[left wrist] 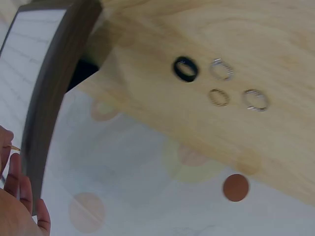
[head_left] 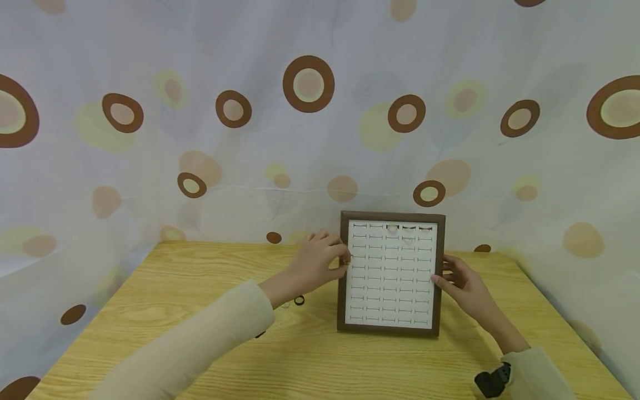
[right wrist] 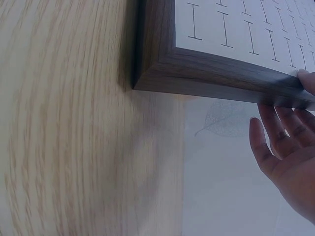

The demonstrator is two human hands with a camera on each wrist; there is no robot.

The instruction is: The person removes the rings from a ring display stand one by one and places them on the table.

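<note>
A brown-framed ring display board (head_left: 389,331) with a white slotted insert stands upright on the table; several rings sit in its upper slots. At its left edge, my left hand (head_left: 315,264) pinches a small gold ring (left wrist: 15,148), mostly hidden by the fingertips. My right hand (head_left: 465,289) grips the opposite edge, thumb on the front and fingers along the side. Loose on the wood lie a black ring (left wrist: 186,78), a silver ring (left wrist: 216,61), another silver ring (left wrist: 252,92) and a thin gold-toned ring (left wrist: 220,104).
The wooden table (head_left: 280,366) runs back to a hanging patterned cloth (head_left: 320,144) that also closes off both sides. A small dark object (head_left: 260,334) shows just beneath the left sleeve. A black device (head_left: 492,382) is at the right wrist.
</note>
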